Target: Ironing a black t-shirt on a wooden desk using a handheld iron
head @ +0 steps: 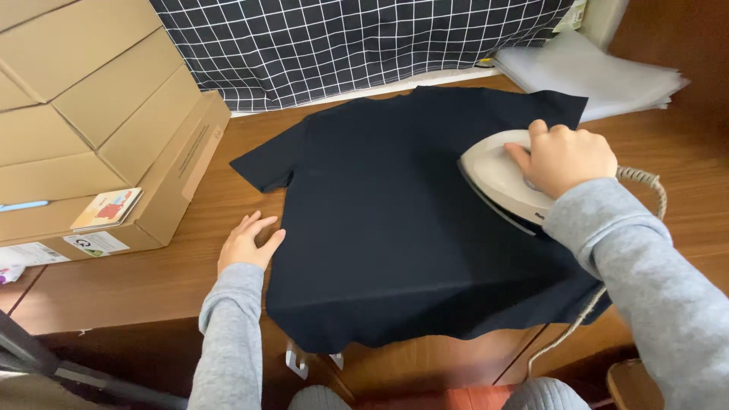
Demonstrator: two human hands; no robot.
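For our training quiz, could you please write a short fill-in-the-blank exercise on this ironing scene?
1. The right hand grips a white ____.
2. The left hand lies flat at the edge of the dark ____.
3. Left of the wooden table stands a stack of ____ boxes.
4. Behind the shirt hangs a black cloth with a white ____ pattern.

Missing words: iron; T-shirt; cardboard; grid

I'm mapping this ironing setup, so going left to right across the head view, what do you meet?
Cardboard boxes → left hand → dark T-shirt → white iron → right hand → stack of pale sheets.
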